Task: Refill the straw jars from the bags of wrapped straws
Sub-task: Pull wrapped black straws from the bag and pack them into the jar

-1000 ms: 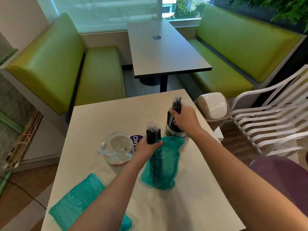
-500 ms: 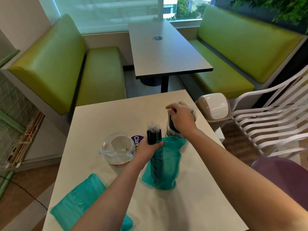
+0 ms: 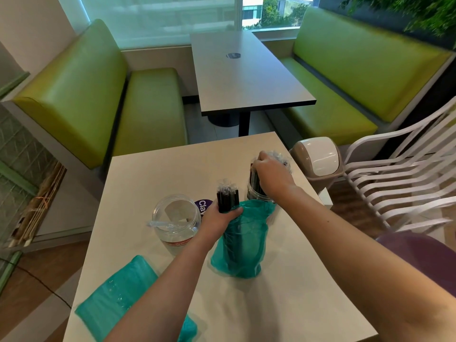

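Over the far jar [image 3: 259, 193], the right hand [image 3: 271, 176] has come down and now presses its straws in, while the left hand [image 3: 219, 215] grips 1 more bundle [image 3: 227, 199] above the open teal bag [image 3: 240, 243]

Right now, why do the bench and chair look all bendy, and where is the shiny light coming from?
Head view: the wide-angle lens curves things near the edges, so the green bench and white chair bow; daylight from the window puts a shiny patch on the bin lid; the right hand looks slightly soft.
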